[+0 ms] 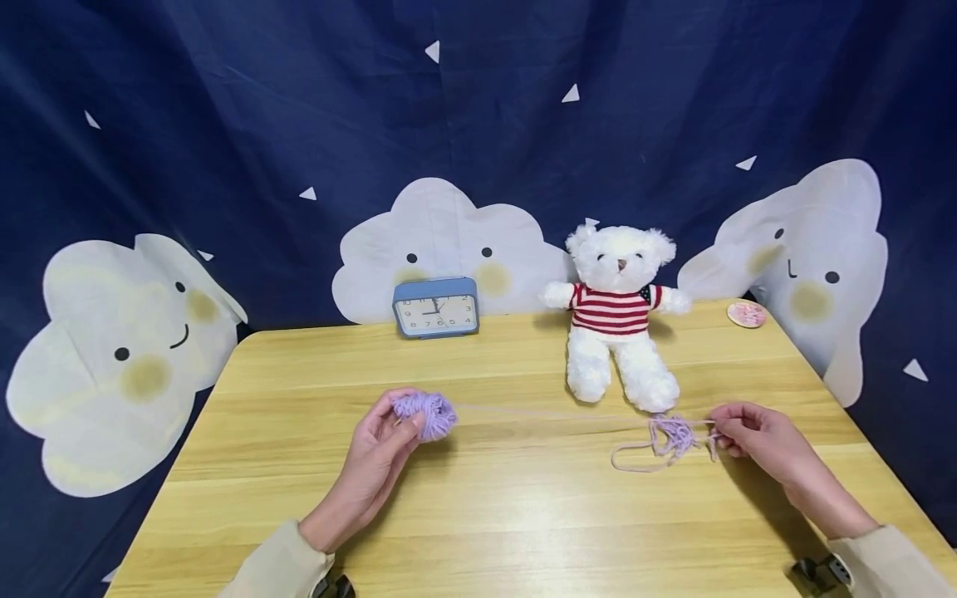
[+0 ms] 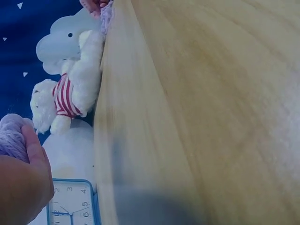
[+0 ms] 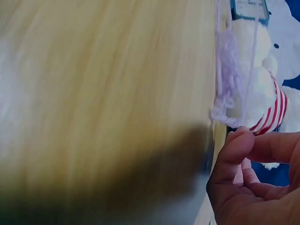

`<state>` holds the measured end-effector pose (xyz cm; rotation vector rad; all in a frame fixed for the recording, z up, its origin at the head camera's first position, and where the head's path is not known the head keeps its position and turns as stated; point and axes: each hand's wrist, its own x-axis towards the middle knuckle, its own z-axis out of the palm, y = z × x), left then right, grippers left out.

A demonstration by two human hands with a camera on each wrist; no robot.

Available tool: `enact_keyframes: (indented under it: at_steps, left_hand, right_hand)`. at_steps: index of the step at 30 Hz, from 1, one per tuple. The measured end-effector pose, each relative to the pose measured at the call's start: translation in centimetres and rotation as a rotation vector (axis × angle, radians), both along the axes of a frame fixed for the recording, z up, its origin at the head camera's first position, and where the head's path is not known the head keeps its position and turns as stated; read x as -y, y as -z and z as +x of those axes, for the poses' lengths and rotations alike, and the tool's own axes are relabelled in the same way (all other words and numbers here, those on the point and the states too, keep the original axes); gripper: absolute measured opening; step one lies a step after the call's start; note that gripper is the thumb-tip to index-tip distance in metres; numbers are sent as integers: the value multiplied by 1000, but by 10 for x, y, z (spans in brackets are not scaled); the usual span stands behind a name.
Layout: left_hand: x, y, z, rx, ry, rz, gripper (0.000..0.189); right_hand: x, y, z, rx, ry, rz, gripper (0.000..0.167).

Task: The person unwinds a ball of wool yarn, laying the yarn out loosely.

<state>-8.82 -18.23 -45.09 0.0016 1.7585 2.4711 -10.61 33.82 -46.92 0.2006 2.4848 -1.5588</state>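
My left hand (image 1: 383,448) grips a ball of lilac yarn (image 1: 428,415) above the table, thumb in front and fingers behind. A thin strand of yarn (image 1: 538,413) runs from the ball across to the right. At its other end my right hand (image 1: 766,440) pinches the yarn between thumb and forefinger. Just left of those fingertips is a loose tangle of lilac yarn (image 1: 673,436), with one loop spreading toward the left. In the right wrist view, the pinching hand (image 3: 255,173) has the strand rising from its fingertips, beside the tangle (image 3: 228,75).
A white teddy bear (image 1: 609,316) in a red-striped shirt sits behind the tangle. Toward the back stands a blue clock (image 1: 436,307). A round pink disc (image 1: 746,314) lies at the back right corner of the wooden table (image 1: 508,523). Behind hangs a dark blue curtain (image 1: 493,124).
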Motion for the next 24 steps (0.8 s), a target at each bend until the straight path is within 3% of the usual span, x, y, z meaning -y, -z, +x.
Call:
enact_keyframes:
  at_steps: [10,16,19,24]
  left_hand:
    - [-1,-1,-2,-31,-7,-1,41]
    - [-3,-1,-3,-41,6,-1,41]
    - [-3,-1,-3,-41,10,-4,41]
    - [-3,-3,-4,-46,12,-1,40]
  right_hand:
    - [4,-3,3,6,-7,55,25]
    - [16,-4,9,-47,76,42,28]
    - [26,-5,14,-104,158,-22,21]
    - [50,-11,14,-184,227,-250,7]
